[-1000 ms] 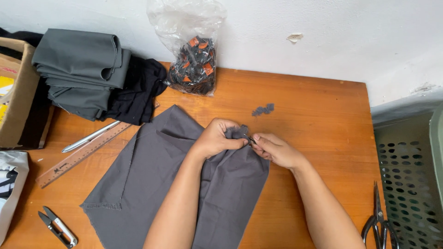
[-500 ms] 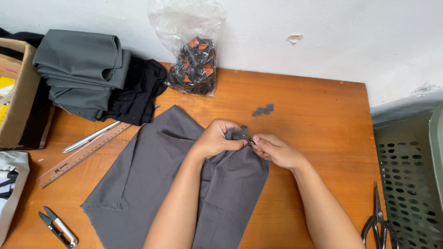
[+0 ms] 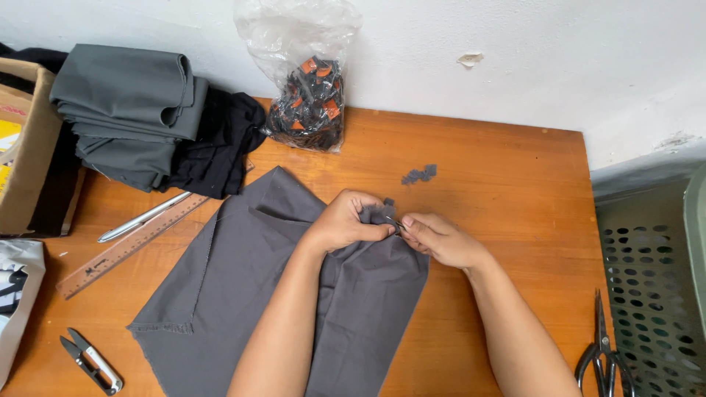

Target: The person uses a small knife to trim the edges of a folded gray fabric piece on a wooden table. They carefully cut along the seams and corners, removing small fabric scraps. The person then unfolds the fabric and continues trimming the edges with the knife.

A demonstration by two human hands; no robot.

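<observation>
A dark grey piece of cloth (image 3: 243, 279) lies spread on the wooden table (image 3: 500, 176). My left hand (image 3: 346, 220) bunches its upper right corner in a closed grip. My right hand (image 3: 441, 239) pinches the same corner from the right, with what looks like a thin needle or pin between its fingertips. The two hands touch at the fold. A few small dark grey pieces (image 3: 419, 175) lie on the table just beyond the hands.
Folded grey and black cloth (image 3: 140, 117) is stacked at the back left beside a cardboard box (image 3: 22, 147). A clear bag of black and orange parts (image 3: 309, 103) leans on the wall. A ruler (image 3: 132, 242), pen (image 3: 143, 217), thread snips (image 3: 92, 360), scissors (image 3: 599, 353) and a perforated crate (image 3: 654, 287) surround the cloth.
</observation>
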